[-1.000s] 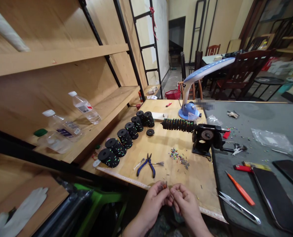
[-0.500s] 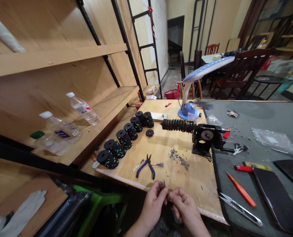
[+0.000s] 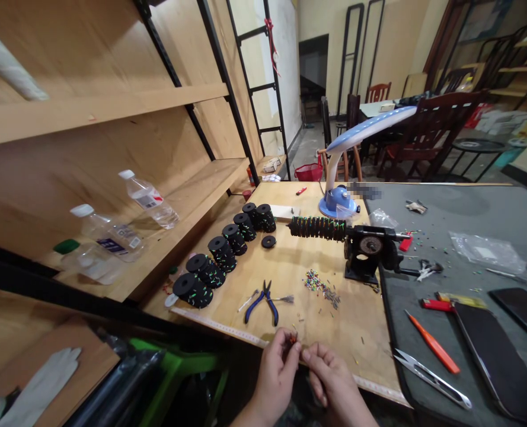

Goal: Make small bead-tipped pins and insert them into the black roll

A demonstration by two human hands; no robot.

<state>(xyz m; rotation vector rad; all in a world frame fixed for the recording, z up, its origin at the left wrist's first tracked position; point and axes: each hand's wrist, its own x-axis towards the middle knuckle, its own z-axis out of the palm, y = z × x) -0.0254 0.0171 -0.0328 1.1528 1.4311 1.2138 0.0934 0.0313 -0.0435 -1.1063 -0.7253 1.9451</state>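
Note:
Over the table's front edge, my left hand pinches a tiny orange-red piece between thumb and fingertips; its exact kind is too small to make out. Close beside it, my right hand has its thumb and forefinger pressed together, and what they hold is hidden. Beyond my hands lie blue-handled pliers with the handles spread. To their right is a small pile of coloured beads with little metal pieces next to it. Farther back, a black crank winder carries a row of black foam discs.
Several black foam spools stand in a row at left. A blue desk lamp rises at the back. On the grey mat are an orange-handled tool, thread snips, a lighter and a phone. Bottles sit on the left shelf.
Both hands stay together at the table's edge, with only a slight shift of the fingers. The orange-red piece sits slightly lower in view. The objects on the table have not moved.

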